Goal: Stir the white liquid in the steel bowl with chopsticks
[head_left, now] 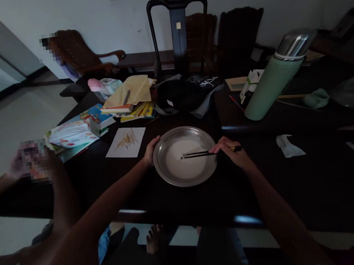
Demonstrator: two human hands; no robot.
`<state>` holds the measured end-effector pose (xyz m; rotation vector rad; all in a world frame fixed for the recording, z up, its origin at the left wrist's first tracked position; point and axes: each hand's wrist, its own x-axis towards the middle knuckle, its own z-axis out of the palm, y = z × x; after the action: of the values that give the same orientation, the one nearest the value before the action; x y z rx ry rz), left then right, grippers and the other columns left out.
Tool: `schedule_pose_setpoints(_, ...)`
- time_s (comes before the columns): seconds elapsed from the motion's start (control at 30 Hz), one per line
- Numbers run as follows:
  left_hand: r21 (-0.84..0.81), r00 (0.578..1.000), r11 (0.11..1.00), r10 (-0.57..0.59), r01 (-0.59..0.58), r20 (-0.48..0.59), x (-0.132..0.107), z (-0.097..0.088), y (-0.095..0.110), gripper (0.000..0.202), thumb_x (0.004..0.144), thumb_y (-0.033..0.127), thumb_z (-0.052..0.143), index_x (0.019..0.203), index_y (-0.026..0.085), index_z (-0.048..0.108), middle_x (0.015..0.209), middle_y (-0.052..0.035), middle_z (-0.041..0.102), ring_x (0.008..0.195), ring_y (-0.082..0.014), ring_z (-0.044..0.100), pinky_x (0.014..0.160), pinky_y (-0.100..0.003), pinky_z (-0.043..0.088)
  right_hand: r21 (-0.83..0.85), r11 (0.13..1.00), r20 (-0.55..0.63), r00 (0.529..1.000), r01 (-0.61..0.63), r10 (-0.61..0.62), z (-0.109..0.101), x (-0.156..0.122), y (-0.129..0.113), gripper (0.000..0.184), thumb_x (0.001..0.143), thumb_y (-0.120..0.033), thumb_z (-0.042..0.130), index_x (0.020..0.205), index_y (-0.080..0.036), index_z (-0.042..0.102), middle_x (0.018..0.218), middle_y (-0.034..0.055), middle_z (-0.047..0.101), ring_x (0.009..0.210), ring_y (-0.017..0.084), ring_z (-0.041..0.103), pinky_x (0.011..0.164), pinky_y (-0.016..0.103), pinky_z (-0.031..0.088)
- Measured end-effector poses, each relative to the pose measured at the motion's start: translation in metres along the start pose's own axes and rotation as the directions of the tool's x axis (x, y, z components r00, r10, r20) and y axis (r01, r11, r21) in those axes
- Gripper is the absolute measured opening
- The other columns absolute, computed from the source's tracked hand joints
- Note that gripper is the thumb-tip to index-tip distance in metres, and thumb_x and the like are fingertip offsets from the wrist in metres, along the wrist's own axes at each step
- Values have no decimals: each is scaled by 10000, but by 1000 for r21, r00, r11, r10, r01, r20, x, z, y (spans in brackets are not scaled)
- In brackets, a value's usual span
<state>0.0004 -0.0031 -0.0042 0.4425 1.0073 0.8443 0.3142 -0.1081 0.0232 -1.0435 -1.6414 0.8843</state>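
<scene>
A round metal plate (170, 176) with pale liquid or batter in it sits on the dark table (132, 189) in front of me. My left hand (150, 151) grips the plate's left rim, fingers curled over the edge. My right hand (230, 150) is closed on a pair of dark chopsticks (197, 154), which lie level with their tips over the middle of the plate.
A green thermos (273, 81) leans at the right, with a crumpled tissue (288, 146) near it. Books (79, 132), a sheet of paper (126, 142) and dark cloth (184, 93) lie behind the plate. Another person's arms (14, 185) are at the left. Chairs stand behind.
</scene>
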Motion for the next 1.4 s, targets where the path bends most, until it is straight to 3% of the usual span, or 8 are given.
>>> schedule_pose_setpoints(0.17,-15,1000,1000,0,0,-8,-3,3,-1,313,904,353,503,854,130,716,624,-51,686,554,-200,645,585,-309,525,43,999,-145,989,20,-13,-4,1,6,433,938,-478,463,642,-245,675,714,28,721,751,198,659,785,381,502)
schedule_pose_setpoints(0.27,-22,1000,1000,22,-22,-8,-7,5,-3,325,920,343,487,839,122,711,665,-63,701,578,-196,657,585,-294,527,91,996,-109,994,15,-5,-3,0,5,470,940,-495,445,610,-239,661,679,31,712,711,196,660,749,373,507)
schedule_pose_setpoints(0.4,-6,997,997,72,-72,-2,-11,8,-4,335,943,321,456,853,125,712,650,-51,691,555,-174,643,567,-269,514,23,1000,-23,1000,-16,17,2,0,2,380,926,-478,494,704,-249,701,803,31,745,817,196,670,814,370,497)
schedule_pose_setpoints(0.6,2,997,997,81,-81,18,-10,8,-4,302,926,332,499,899,121,712,665,-54,692,567,-182,646,575,-276,516,79,997,-139,990,26,-15,-6,0,8,462,949,-468,444,622,-234,672,692,33,720,699,190,656,731,367,501)
schedule_pose_setpoints(0.8,17,995,995,99,-99,-6,-8,5,-5,300,926,327,520,831,112,707,603,-41,663,493,-156,605,519,-251,486,13,1000,28,999,22,-22,1,0,5,365,939,-449,485,732,-255,715,825,29,755,829,197,662,810,372,493)
schedule_pose_setpoints(1.0,-1,997,997,80,-80,8,-7,4,-5,322,935,337,503,890,105,722,676,-66,694,563,-185,643,580,-280,510,93,994,-142,989,53,-39,-7,-1,8,447,956,-437,446,627,-243,678,689,24,719,690,185,650,729,364,496)
schedule_pose_setpoints(1.23,-22,996,995,93,-93,-15,-7,5,-5,280,922,311,532,871,106,715,655,-53,688,555,-179,643,552,-264,503,46,999,41,999,16,-18,1,-1,3,381,943,-457,472,737,-248,715,828,34,753,826,197,671,813,372,493)
schedule_pose_setpoints(1.4,-47,998,997,65,-65,-3,-7,4,-5,299,926,322,520,844,110,714,660,-58,691,562,-185,646,563,-270,507,87,995,-108,993,57,-48,-8,0,7,439,957,-437,447,648,-242,690,712,30,730,721,189,657,746,365,491)
